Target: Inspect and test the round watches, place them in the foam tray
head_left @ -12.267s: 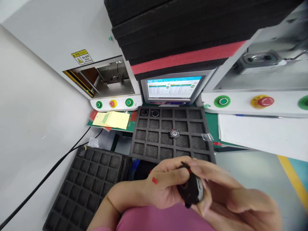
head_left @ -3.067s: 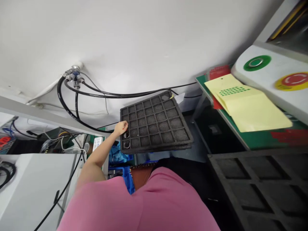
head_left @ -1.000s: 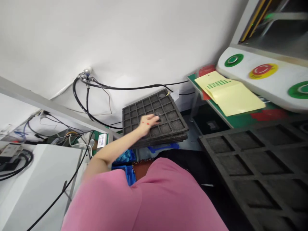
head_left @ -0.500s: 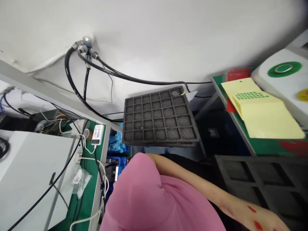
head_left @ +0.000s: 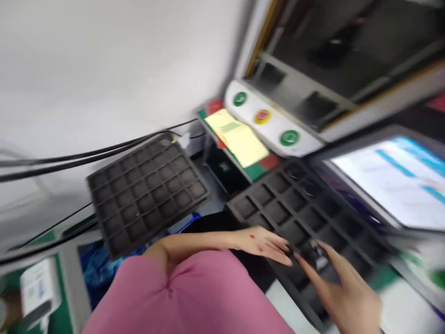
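Note:
My left hand (head_left: 262,242), with red marks on its back, reaches over the black compartment tray (head_left: 276,211) at right. Its fingertips close on a small black part (head_left: 288,250). From the lower right comes my right hand (head_left: 351,285), blurred by motion. Between its thumb and finger is a small shiny metal-looking part (head_left: 319,257), whose kind I cannot make out. One right fingertip lies close beside the black part; whether they touch is unclear. A few dark ring-like pieces (head_left: 295,172) sit in the tray's far compartments.
Left of my arm stands another black grid tray (head_left: 149,185). Behind are yellow paper (head_left: 239,141) and a white panel (head_left: 255,104) with green and red buttons. A lit screen (head_left: 399,181) leans at right. Black cables (head_left: 79,157) cross the wall; a white device (head_left: 40,290) lies lower left.
The view has swung right, bringing the screen and button panel into sight. My left hand, bare at the lower right before, is now over the tray with a black part; my right hand has appeared.

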Motion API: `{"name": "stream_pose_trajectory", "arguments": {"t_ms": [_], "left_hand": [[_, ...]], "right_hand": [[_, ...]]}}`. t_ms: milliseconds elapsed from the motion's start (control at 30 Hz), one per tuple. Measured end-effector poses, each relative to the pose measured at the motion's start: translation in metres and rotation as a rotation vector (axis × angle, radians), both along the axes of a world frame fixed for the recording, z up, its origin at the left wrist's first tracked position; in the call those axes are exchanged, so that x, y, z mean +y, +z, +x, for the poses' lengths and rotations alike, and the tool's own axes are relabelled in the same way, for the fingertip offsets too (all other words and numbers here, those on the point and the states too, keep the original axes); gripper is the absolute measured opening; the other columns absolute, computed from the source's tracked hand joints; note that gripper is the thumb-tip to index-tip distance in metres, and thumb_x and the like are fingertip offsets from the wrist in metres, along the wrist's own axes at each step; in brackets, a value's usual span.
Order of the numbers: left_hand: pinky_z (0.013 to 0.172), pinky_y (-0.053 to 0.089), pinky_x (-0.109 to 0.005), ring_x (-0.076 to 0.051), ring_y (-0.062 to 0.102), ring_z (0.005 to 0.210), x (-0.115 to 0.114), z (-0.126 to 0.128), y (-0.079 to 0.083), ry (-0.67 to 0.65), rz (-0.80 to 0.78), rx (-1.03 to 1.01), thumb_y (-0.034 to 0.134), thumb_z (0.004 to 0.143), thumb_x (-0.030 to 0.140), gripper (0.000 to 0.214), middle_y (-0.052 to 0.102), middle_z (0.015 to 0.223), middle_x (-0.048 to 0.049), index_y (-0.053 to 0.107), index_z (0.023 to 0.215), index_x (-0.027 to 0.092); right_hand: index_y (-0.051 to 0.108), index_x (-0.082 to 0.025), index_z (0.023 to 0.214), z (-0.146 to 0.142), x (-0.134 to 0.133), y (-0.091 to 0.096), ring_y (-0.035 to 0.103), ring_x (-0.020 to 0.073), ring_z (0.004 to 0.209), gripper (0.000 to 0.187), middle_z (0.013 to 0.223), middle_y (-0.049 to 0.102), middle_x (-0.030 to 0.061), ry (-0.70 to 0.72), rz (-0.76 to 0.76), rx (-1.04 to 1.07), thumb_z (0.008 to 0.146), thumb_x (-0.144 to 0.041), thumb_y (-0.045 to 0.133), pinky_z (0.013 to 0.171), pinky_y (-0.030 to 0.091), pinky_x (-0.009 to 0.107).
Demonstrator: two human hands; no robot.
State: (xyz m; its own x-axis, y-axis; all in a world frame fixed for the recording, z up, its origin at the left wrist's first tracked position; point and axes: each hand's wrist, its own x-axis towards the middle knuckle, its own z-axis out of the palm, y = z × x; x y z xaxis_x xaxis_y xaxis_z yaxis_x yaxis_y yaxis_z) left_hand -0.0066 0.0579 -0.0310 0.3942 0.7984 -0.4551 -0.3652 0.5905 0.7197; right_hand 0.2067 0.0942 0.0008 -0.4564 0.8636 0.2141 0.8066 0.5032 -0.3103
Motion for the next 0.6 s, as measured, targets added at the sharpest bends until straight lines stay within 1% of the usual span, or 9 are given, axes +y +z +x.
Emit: {"name": "stream_pose_trajectory", "arguments": {"t_ms": [33, 67, 100, 167, 267, 367, 433, 533, 600], "left_hand": [[0.09, 0.056, -0.038, -0.023, 0.072, 0.089, 0.004, -0.005, -0.002, -0.023, 0.004, 0.009, 0.086, 0.058, 0.03, 0.037, 0.077, 0.086, -0.0032, 0.076, 0.092, 0.017], [0.096, 0.053, -0.039, -0.022, 0.071, 0.094, 0.008, -0.008, -0.004, -0.04, 0.011, 0.022, 0.083, 0.063, 0.034, 0.035, 0.077, 0.092, -0.005, 0.075, 0.093, 0.017], [0.097, 0.051, -0.04, -0.022, 0.071, 0.094, 0.01, -0.01, -0.005, -0.058, 0.019, 0.032, 0.08, 0.067, 0.038, 0.034, 0.076, 0.094, -0.007, 0.075, 0.092, 0.016], [0.095, 0.052, -0.04, -0.022, 0.071, 0.092, 0.01, -0.013, -0.006, -0.075, 0.034, 0.066, 0.075, 0.072, 0.042, 0.034, 0.076, 0.094, -0.0102, 0.074, 0.091, 0.014], [0.094, 0.051, -0.038, -0.021, 0.071, 0.091, 0.006, -0.016, -0.001, -0.064, 0.077, 0.163, 0.072, 0.074, 0.037, 0.029, 0.076, 0.095, -0.011, 0.073, 0.091, 0.014], [0.092, 0.052, -0.036, -0.02, 0.071, 0.093, 0.009, -0.019, 0.005, -0.057, 0.141, 0.274, 0.066, 0.076, 0.031, 0.022, 0.076, 0.097, -0.0103, 0.073, 0.09, 0.015], [0.09, 0.053, -0.034, -0.02, 0.071, 0.093, 0.016, -0.02, 0.007, -0.061, 0.189, 0.357, 0.062, 0.078, 0.027, 0.019, 0.076, 0.097, -0.0102, 0.071, 0.09, 0.015], [0.086, 0.054, -0.032, -0.019, 0.07, 0.091, 0.038, -0.017, 0.008, -0.061, 0.275, 0.515, 0.058, 0.081, 0.022, 0.015, 0.075, 0.095, -0.0094, 0.069, 0.089, 0.015], [0.084, 0.054, -0.032, -0.019, 0.069, 0.089, 0.057, -0.008, 0.009, -0.059, 0.344, 0.635, 0.055, 0.084, 0.02, 0.014, 0.073, 0.095, -0.0087, 0.068, 0.088, 0.015]], "right_hand": [[0.066, -0.02, 0.111, 0.0, 0.005, -0.001, 0.07, 0.0281, 0.077, 0.055, 0.101, 0.073, 0.013, -0.097, 0.046, -0.043, 0.09, -0.066, 0.046, 0.053, 0.045, 0.033], [0.066, -0.019, 0.109, 0.0, 0.014, -0.005, 0.07, 0.029, 0.079, 0.057, 0.1, 0.073, 0.0136, -0.151, 0.054, -0.071, 0.091, -0.067, 0.042, 0.054, 0.045, 0.033], [0.067, -0.018, 0.109, 0.0, 0.025, -0.012, 0.07, 0.0292, 0.08, 0.058, 0.1, 0.073, 0.0133, -0.19, 0.049, -0.095, 0.092, -0.067, 0.04, 0.054, 0.045, 0.033], [0.067, -0.02, 0.108, 0.001, 0.046, -0.029, 0.07, 0.0272, 0.082, 0.055, 0.1, 0.073, 0.0114, -0.21, 0.015, -0.112, 0.091, -0.066, 0.042, 0.06, 0.049, 0.033], [0.066, -0.019, 0.108, 0.002, 0.065, -0.049, 0.068, 0.024, 0.09, 0.05, 0.1, 0.071, 0.0095, -0.199, -0.027, -0.088, 0.09, -0.063, 0.051, 0.071, 0.053, 0.034], [0.064, -0.016, 0.109, 0.006, 0.069, -0.055, 0.065, 0.0204, 0.091, 0.048, 0.101, 0.068, 0.0081, -0.204, -0.039, -0.041, 0.091, -0.059, 0.055, 0.076, 0.053, 0.036], [0.062, -0.016, 0.112, 0.015, 0.068, -0.055, 0.065, 0.0191, 0.089, 0.048, 0.101, 0.067, 0.0075, -0.238, -0.034, -0.009, 0.091, -0.059, 0.055, 0.077, 0.053, 0.036], [0.062, -0.016, 0.11, 0.031, 0.064, -0.057, 0.064, 0.019, 0.086, 0.048, 0.096, 0.066, 0.0065, -0.297, -0.017, 0.031, 0.092, -0.059, 0.055, 0.077, 0.053, 0.037], [0.062, -0.015, 0.109, 0.036, 0.061, -0.06, 0.064, 0.0201, 0.09, 0.048, 0.098, 0.065, 0.0068, -0.296, -0.005, 0.063, 0.091, -0.059, 0.056, 0.081, 0.053, 0.04]]}}
